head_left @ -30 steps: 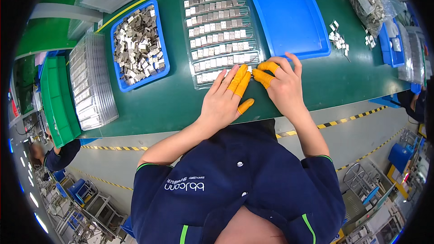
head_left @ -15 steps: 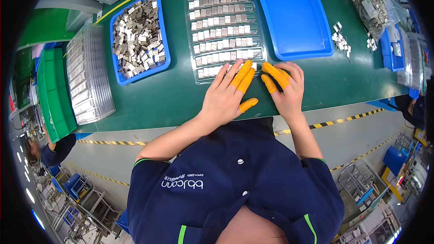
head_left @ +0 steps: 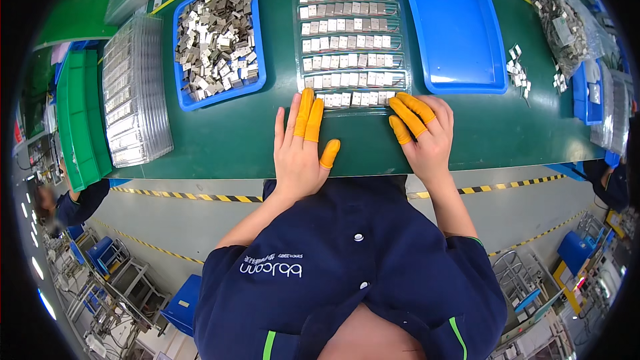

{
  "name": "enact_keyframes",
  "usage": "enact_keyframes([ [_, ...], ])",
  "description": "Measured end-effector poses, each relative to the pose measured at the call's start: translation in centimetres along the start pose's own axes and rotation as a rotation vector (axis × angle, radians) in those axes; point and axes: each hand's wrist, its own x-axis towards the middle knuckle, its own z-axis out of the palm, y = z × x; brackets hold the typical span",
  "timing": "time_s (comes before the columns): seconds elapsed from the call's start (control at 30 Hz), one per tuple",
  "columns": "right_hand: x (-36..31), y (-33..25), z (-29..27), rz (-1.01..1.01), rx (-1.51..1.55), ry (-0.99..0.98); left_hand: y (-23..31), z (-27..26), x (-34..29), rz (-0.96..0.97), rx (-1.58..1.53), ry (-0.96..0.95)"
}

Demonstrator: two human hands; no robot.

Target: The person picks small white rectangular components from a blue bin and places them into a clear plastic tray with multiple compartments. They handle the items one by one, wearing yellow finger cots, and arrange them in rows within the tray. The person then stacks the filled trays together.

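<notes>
Several rows of small silver-and-white metal connectors lie in a clear plastic tray (head_left: pixel 353 112), thin wires trailing at their right ends. My left hand (head_left: pixel 300 150) is at the near left corner of this tray, fingers stretched out, two fingertips touching the start of the nearest connector row (head_left: pixel 353 99). At the row's other end, my right hand (head_left: pixel 428 135) rests with its fingers extended and slightly bent, the tips against the last connector. Nothing shows gripped in either hand. Yellow finger cots cover the thumb and two fingers of each hand.
A blue bin (head_left: pixel 261 70) heaped with connectors stands left of the tray; an empty blue bin (head_left: pixel 467 85) stands right. Stacked clear trays (head_left: pixel 143 93) and a green bin (head_left: pixel 83 120) lie farther left. Loose connectors (head_left: pixel 519 75) and a filled plastic bag (head_left: pixel 563 27) sit at right.
My left hand has moved left along the nearest row, from its middle to its left end, uncovering the connectors. My right hand stays near the right end. The whole view has shifted slightly.
</notes>
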Motion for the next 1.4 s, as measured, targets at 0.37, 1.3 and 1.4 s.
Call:
enact_keyframes([
  [0.37,-0.3,0.1,0.4,0.029,0.009,-0.003,-0.1,0.2,0.0,-0.001,-0.031,-0.01],
  [1.3,-0.5,1.1,0.3,0.147,0.126,0.095,3.8,1.8,4.2,-0.044,0.018,-0.061],
  [1.4,-0.5,1.0,0.4,0.16,0.137,0.114,3.5,1.6,4.0,-0.055,-0.04,0.021],
])
